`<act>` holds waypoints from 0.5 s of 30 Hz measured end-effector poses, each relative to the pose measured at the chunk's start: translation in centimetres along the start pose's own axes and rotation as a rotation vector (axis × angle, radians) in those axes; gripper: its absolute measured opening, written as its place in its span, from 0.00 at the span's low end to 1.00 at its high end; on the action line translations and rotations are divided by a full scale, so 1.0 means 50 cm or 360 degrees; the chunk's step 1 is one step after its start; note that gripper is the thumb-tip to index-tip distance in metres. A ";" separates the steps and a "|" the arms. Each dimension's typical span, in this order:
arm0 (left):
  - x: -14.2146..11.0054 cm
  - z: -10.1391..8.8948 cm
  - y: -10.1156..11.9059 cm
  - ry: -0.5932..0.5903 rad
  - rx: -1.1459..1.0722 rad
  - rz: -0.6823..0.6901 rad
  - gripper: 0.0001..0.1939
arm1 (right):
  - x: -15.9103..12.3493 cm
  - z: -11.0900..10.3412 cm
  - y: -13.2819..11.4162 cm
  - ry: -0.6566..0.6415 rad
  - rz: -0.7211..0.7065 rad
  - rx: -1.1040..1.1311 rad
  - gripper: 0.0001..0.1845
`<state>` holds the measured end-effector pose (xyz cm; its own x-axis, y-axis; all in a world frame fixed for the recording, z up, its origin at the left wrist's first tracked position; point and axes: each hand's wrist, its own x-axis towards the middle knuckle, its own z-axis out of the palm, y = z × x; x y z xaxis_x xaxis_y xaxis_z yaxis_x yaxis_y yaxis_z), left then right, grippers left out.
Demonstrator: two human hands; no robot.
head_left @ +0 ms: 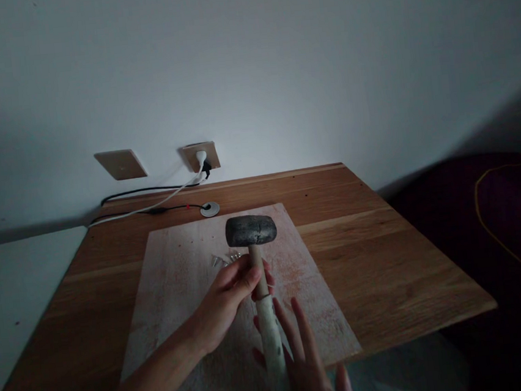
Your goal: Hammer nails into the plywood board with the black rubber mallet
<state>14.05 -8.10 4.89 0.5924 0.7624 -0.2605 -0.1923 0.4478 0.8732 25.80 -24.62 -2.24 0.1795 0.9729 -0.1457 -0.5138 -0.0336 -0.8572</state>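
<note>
A rubber mallet (251, 230) with a dark, scuffed head and a pale handle is held up over the whitish board, head pointing away from me. My left hand (224, 294) is closed around the bare wooden part of the handle, just below the head. Behind the lower, white-coated grip is my right hand (307, 369), its fingers spread and stretched out along both sides; whether it touches the grip I cannot tell. Several small shiny metal pieces (219, 261), perhaps screws, lie on the board beyond my left hand, partly covered by it.
The worn board (173, 296) lies on a wooden table (387, 269) against the wall. At the back are a wall socket (210, 154) with plugs, a blank plate (122, 164), cables and a round cable grommet (209, 209). A white surface (25, 286) adjoins at left.
</note>
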 end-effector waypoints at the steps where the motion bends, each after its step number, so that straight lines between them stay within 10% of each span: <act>1: 0.000 0.000 -0.001 0.0003 -0.0010 -0.0005 0.26 | 0.001 -0.002 0.000 -0.0045 0.0025 -0.0003 0.48; 15: -0.034 -0.008 0.000 -0.0336 -0.0087 0.0065 0.24 | -0.007 0.021 -0.004 -0.0122 0.0260 0.0294 0.49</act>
<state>12.74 -9.21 5.18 0.7327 0.6682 -0.1287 -0.2579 0.4477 0.8562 24.96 -24.71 -1.51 0.0209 0.9728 -0.2308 -0.6766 -0.1562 -0.7196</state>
